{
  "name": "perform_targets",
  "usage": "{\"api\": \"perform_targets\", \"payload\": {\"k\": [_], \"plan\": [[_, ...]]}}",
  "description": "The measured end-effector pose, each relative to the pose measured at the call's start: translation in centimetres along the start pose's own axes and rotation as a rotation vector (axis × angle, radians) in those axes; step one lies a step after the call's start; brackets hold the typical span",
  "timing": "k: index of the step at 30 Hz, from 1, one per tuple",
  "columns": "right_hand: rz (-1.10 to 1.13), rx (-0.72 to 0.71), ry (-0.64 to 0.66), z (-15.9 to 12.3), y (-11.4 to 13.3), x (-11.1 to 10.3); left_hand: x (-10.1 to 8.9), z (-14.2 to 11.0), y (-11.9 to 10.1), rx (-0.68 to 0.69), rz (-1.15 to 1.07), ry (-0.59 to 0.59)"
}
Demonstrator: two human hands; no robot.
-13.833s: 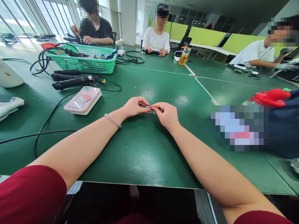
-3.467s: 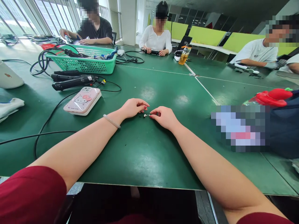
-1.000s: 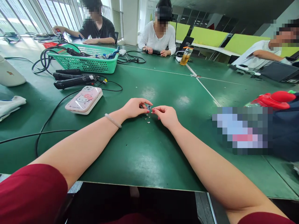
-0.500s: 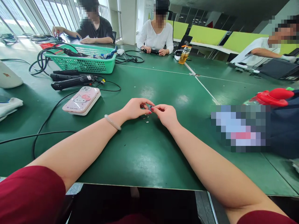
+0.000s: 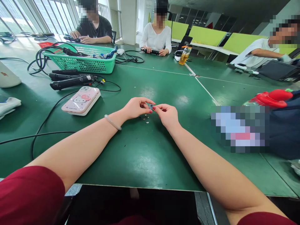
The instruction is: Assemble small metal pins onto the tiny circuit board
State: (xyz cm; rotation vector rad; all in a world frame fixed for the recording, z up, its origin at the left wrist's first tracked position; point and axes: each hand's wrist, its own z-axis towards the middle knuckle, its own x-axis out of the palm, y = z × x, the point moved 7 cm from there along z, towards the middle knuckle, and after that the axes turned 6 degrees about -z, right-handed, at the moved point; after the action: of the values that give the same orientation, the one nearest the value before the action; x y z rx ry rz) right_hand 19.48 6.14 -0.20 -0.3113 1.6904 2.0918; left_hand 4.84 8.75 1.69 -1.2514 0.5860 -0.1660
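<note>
Between my two hands is a small grey, circuit-board-like piece [image 5: 151,107] with light and dark details; it is too small to identify further. My left hand [image 5: 137,107] pinches it from the left between thumb and forefinger. From the other side, the closed fingertips of my right hand [image 5: 167,115] meet its right edge. Just below my fingers, a tiny metallic part [image 5: 147,116] lies on the green table [image 5: 140,150]. Nearer to me rests a small whitish bit [image 5: 147,122].
Left of my hands lies a pink cartoon-printed case [image 5: 81,100], with black tool-like handles [image 5: 72,82] behind it. A green basket [image 5: 86,65] holds cables. Black cable [image 5: 44,134] runs along the left. Red object [image 5: 272,98] and dark bag [image 5: 284,128] stand right. Several people sit around.
The small piece now shows more of its face between my fingertips. My hands have barely moved. At the far left, the person in black has drawn a hand inward onto a dark object.
</note>
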Motion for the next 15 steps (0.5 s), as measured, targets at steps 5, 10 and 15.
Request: {"api": "perform_targets", "payload": {"k": [5, 10, 15], "plan": [[-0.08, -0.06, -0.053, -0.3, 0.9, -0.4, -0.1, 0.0, 0.1, 0.015, 0.009, -0.01], [-0.077, -0.072, -0.071, -0.4, 1.1, -0.5, -0.1, 0.1, 0.1, 0.014, 0.009, -0.008], [-0.073, -0.107, -0.084, -0.4, 1.2, -0.5, -0.2, 0.0, 0.1, 0.013, 0.014, -0.013]]}}
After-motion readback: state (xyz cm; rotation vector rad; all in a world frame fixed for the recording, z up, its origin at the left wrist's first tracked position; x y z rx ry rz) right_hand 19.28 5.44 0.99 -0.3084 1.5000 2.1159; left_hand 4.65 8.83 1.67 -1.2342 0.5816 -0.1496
